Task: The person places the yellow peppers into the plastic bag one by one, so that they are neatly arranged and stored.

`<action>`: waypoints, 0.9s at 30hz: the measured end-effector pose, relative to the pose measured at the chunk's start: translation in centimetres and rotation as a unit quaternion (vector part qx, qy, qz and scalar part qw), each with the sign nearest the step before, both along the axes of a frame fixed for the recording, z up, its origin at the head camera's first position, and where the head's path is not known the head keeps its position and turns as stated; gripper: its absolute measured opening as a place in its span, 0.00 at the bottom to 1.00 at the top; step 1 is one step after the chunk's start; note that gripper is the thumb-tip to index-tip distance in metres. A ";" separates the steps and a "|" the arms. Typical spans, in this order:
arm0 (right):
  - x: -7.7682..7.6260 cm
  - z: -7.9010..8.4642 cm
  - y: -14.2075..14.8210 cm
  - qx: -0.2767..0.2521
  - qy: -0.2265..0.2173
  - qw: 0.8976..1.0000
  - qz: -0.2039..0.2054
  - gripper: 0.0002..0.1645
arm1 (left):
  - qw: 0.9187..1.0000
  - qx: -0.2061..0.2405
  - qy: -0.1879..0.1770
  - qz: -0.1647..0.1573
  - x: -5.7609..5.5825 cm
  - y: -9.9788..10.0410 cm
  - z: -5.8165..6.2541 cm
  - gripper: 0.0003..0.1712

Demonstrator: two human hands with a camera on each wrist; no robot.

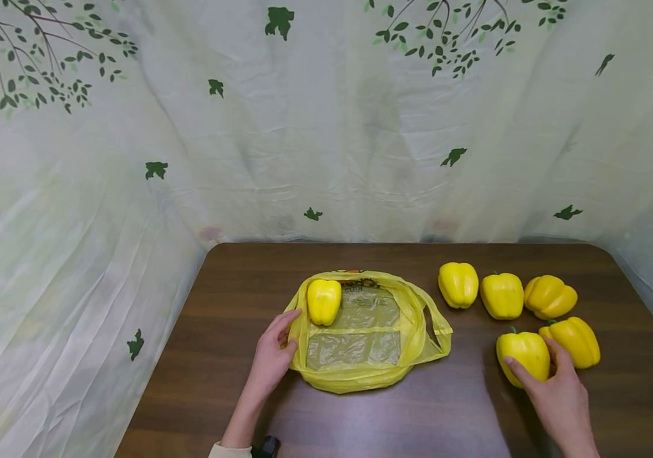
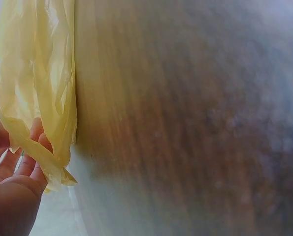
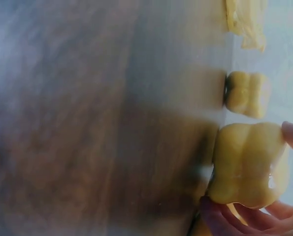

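Observation:
A yellow plastic bag (image 1: pixel 355 380) lies with its mouth spread wide on the table, one yellow bell pepper (image 1: pixel 324 302) inside at its left. My left hand (image 1: pixel 273 353) holds the bag's left edge; in the left wrist view, its fingers pass behind a strip of the bag (image 2: pixel 43 156). At the right, my right hand (image 1: pixel 561 397) grips a yellow bell pepper (image 1: pixel 524 355) between thumb and fingers. That same bell pepper (image 3: pixel 247 162) shows large in the right wrist view, thumb on one side and fingers on the other.
Behind the gripped pepper stand more yellow bell peppers: one (image 1: pixel 458 285) nearest the bag, one (image 1: pixel 501 296) beside it, and one (image 1: pixel 550 297) lying tilted. Another bell pepper (image 1: pixel 575 342) sits right beside my right hand. A leaf-patterned curtain (image 1: pixel 326 140) hangs behind the brown table (image 1: pixel 235 280).

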State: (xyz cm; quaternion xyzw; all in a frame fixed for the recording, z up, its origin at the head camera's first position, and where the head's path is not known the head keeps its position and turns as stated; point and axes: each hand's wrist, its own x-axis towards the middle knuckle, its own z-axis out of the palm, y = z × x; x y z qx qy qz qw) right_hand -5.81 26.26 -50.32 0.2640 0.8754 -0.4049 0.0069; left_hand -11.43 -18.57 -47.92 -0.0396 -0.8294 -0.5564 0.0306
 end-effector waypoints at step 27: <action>0.0 0.8 -2.0 -0.040 0.110 0.990 -0.083 0.52 | 1.000 0.000 -0.003 -0.001 0.1 0.0 0.0 0.31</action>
